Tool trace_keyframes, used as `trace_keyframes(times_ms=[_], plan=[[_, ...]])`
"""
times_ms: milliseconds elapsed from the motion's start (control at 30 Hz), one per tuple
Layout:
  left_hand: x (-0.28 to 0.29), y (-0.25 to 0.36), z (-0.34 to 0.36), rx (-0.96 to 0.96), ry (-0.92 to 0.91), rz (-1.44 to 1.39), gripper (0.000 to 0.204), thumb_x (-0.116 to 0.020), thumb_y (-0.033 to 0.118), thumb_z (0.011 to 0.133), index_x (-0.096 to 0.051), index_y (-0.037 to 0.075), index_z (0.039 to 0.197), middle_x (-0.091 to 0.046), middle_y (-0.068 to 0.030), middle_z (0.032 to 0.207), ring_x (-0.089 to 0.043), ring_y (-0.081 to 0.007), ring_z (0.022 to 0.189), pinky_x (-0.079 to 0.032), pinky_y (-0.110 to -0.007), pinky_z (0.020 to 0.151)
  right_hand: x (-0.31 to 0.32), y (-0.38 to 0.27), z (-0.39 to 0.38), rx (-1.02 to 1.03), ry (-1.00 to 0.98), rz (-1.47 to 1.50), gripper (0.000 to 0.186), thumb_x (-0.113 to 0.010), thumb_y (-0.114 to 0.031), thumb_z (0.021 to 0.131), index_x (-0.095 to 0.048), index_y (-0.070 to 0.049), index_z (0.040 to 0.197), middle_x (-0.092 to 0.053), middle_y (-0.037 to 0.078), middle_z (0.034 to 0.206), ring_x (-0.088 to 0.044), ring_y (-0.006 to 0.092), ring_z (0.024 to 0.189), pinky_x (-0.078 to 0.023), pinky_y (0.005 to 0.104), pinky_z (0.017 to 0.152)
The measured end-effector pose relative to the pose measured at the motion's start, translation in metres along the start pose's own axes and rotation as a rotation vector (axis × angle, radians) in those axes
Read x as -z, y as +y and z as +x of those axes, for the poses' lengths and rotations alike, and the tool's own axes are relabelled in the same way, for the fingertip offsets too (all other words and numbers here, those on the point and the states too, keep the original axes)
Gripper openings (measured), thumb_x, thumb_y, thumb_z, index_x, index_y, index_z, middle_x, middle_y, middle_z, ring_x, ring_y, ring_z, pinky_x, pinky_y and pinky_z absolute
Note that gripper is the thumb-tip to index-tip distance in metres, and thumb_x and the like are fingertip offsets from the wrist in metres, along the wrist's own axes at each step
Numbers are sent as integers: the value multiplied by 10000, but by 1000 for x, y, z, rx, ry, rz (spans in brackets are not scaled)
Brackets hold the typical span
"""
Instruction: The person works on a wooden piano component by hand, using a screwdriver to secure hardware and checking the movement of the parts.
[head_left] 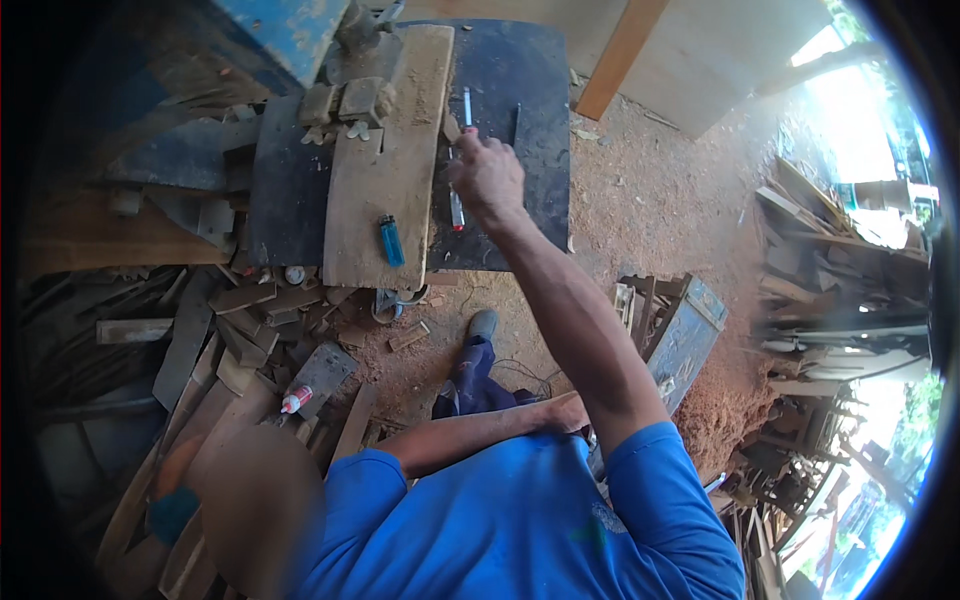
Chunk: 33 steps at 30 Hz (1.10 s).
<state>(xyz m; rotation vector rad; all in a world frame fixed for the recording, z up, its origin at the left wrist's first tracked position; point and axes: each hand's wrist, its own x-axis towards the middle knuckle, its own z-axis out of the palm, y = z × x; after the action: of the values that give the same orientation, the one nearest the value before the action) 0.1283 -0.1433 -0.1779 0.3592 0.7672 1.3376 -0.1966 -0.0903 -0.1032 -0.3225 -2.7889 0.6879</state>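
Over the dark tabletop (545, 190), my right hand (488, 180) reaches forward with its fingers closed at the red end of a slim silver-and-red tool (467, 105). Just below that hand lies a screwdriver (457, 212) with a pale, red-tipped handle. A thin dark rod (517, 125) rests to its right. Left of the hand, a long wooden board (370, 205) lies on the table, bearing a teal lighter (390, 241). My left hand (568, 412) is low, near my body; my right upper arm partly covers it, and its fingers are hidden.
Wooden blocks with wing nuts (360, 100) stand by a blue machine part (285, 35) at the far left. Wood offcuts (245, 340) pile up at left, with a red-and-white bottle (297, 400). At right are a worn blue-grey box (690, 325), sawdust (730, 420) and stacked scrap wood (820, 250).
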Motion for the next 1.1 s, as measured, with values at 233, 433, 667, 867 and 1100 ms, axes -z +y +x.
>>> trace_keyframes(times_ms=[233,433,667,867,1100], plan=[[26,35,3,27,-272,-609,579,-540,308,1036,-321,69,1516,-392,-134,1500,-364,-230,1383,-295,-398,1153,11,1,-11,-69,-93,27,256,-659,-270,855,-704,-112,1051,-640,215,1084,-588,390,1071,-536,464,874],[6,88,7,-10,-381,-705,666,-559,312,1031,-247,102,1582,-428,-150,1524,-406,-244,1425,-347,-399,1186,176,14,-157,-95,253,541,290,-763,-151,840,-721,-114,1124,-663,167,1113,-668,316,1043,-564,396,882],[-53,123,18,135,-146,-239,689,-513,42,901,-275,56,1547,-508,-233,1429,-561,-292,1298,-477,-434,1081,249,98,-428,-705,537,655,320,-733,-122,889,-626,-26,1175,-691,110,1095,-675,215,1035,-526,339,930],[-111,98,19,113,-150,-228,722,-537,26,885,-263,51,1552,-500,-248,1434,-573,-320,1278,-482,-438,1090,233,66,-482,-788,657,900,473,-759,-176,883,-562,-36,1290,-704,154,1138,-693,223,1017,-542,369,908],[-162,35,-2,16,-83,-29,642,-467,-46,953,-270,74,1551,-478,-221,1459,-546,-300,1298,-482,-438,1086,266,48,-527,-861,612,281,293,-771,-168,849,-689,-57,1106,-643,109,832,-680,233,695,-525,371,612]])
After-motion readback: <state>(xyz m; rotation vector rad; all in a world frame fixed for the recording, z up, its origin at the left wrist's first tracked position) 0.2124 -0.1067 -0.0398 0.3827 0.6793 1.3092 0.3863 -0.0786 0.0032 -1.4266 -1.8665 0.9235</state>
